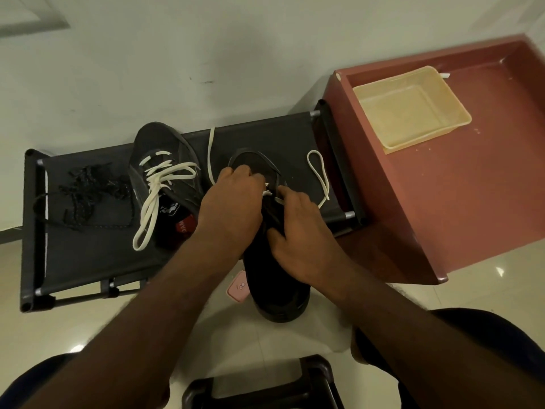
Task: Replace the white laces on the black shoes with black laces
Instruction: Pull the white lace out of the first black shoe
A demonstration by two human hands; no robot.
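Left hand (233, 202), right hand (298, 231) gripping black shoe (277, 278) at white lace (208, 156), black laces (85, 187) on rack (88, 255)

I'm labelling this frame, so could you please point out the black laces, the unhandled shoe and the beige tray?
black laces (87, 186), head view, middle of the tangled pile.
unhandled shoe (159, 140), head view, its grey toe.
beige tray (410, 113), head view, its bare bottom.
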